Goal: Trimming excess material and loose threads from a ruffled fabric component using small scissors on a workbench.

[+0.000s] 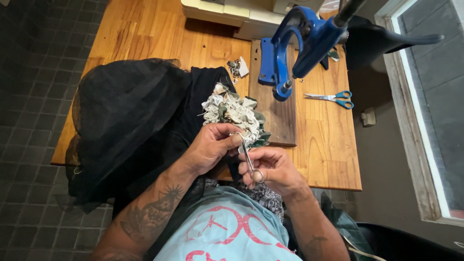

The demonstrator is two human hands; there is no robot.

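My left hand (210, 145) pinches the near edge of a ruffled bundle of pale and green patterned fabric (232, 112) at the front of the wooden table (159, 38). My right hand (274, 170) grips small metal scissors (247, 158), fingers through the ring handles, the blades pointing up into the fabric beside my left thumb. A large piece of black mesh fabric (125, 116) lies spread to the left of the bundle and hangs over the table's edge.
A blue hand press (295, 43) stands on a dark wooden board (278, 116) behind the bundle. Blue-handled scissors (333, 98) lie at the right. A small pile of metal fittings (235, 67) sits mid-table. A pale sewing machine (232, 12) stands at the far edge.
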